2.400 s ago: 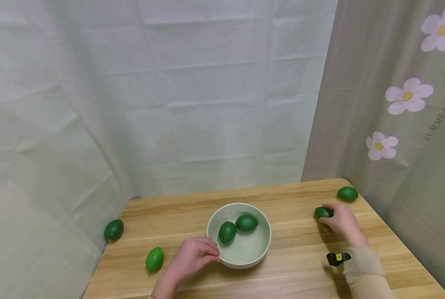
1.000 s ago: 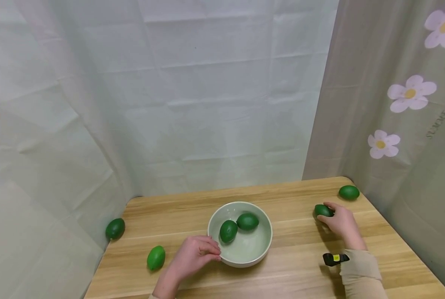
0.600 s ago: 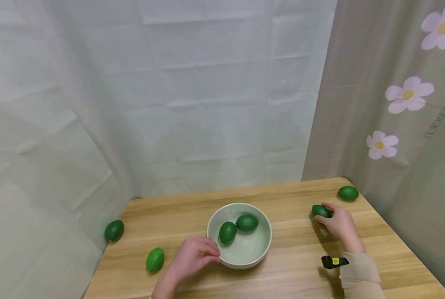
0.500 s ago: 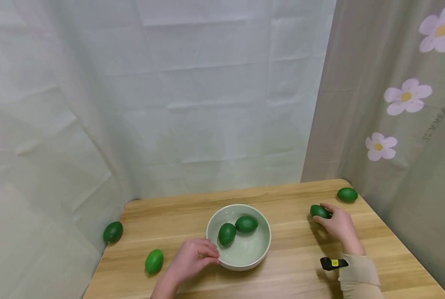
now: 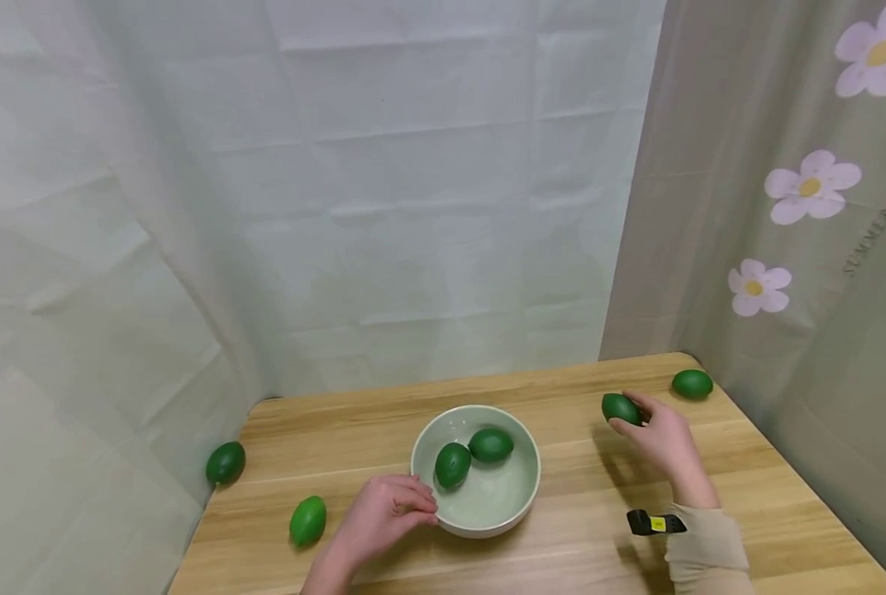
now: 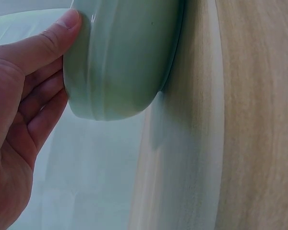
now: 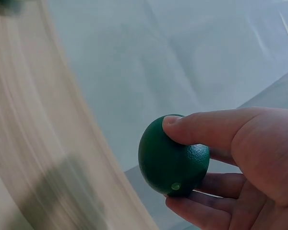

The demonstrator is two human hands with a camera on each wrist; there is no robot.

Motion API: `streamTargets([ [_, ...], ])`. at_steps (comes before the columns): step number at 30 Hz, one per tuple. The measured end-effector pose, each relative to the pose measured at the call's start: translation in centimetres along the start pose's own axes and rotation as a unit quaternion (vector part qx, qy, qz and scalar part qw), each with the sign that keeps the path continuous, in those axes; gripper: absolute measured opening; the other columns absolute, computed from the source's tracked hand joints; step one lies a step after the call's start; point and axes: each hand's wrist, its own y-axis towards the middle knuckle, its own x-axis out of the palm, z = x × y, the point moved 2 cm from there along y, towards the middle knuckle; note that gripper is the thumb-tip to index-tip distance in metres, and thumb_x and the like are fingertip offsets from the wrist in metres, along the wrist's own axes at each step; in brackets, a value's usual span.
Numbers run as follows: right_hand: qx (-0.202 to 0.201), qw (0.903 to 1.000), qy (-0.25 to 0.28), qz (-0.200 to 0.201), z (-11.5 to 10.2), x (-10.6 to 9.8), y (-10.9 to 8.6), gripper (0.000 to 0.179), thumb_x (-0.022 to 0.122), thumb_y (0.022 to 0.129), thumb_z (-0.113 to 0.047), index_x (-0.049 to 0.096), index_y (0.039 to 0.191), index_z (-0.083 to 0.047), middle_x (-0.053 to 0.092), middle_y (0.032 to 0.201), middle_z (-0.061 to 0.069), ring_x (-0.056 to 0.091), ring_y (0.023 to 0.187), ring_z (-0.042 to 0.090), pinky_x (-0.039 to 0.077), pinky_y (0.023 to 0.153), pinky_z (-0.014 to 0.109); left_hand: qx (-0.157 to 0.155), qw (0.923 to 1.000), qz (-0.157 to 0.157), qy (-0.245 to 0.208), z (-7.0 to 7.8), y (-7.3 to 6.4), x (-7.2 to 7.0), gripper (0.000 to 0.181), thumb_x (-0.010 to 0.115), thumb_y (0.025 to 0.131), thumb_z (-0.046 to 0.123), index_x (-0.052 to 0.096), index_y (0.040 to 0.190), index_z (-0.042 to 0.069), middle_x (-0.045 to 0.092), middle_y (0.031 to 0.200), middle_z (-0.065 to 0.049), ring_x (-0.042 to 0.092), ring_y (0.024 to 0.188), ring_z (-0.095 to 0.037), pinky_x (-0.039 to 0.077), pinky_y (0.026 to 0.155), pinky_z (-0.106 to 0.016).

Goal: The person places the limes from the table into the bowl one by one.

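Observation:
A pale green bowl (image 5: 488, 529) stands mid-table in the head view with two dark green limes inside, one left (image 5: 453, 466) and one right (image 5: 491, 445). My left hand (image 5: 387, 516) pinches its left rim; in the left wrist view the thumb (image 6: 62, 28) lies on the rim with the fingers below it. To the right of the bowl, my right hand (image 5: 662, 434) grips another dark green lime (image 5: 620, 408) between thumb and fingers. The right wrist view shows this lime (image 7: 168, 163) held off the wooden table, its shadow falling on the wood.
One dark lime (image 5: 692, 384) lies at the table's back right corner. A brighter green lime (image 5: 308, 521) is left of my left hand, and a dark one (image 5: 226, 463) sits at the left edge. Curtains (image 5: 428, 207) surround the wooden table (image 5: 346, 430). A black strap device (image 5: 654, 522) is on my right wrist.
My right hand has lifted the lime it holds and moved it left, toward the bowl and away from the corner lime. My left hand stays at the bowl's rim.

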Motion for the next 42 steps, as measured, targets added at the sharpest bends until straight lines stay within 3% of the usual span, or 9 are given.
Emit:
streamTargets([
  [19,-0.029,0.9993,-0.006,0.025,-1.5,-0.6,-0.2,0.065,0.08,0.099,-0.029,0.056,0.152,-0.001,0.06,0.145,0.032,0.062,0.125,0.053,0.061,0.093,0.063,0.022,0.9997,0.009,0.0,0.4,0.1,0.0,0.011,0.091,0.083,0.01,0.086,0.093,0.01,0.081,0.096,0.002,0.075,0.097,-0.009,0.059,0.104,-0.047],
  [42,-0.045,0.9985,0.016,0.026,-2.4,-0.4,-0.2,0.062,0.081,0.099,-0.027,0.058,0.151,-0.003,0.06,0.144,0.033,0.068,0.117,0.053,0.065,0.087,0.057,0.002,1.0,0.003,-0.007,0.1,0.1,-0.1,0.008,0.09,0.087,0.015,0.087,0.094,0.013,0.079,0.098,0.009,0.075,0.097,-0.008,0.059,0.106,-0.045],
])
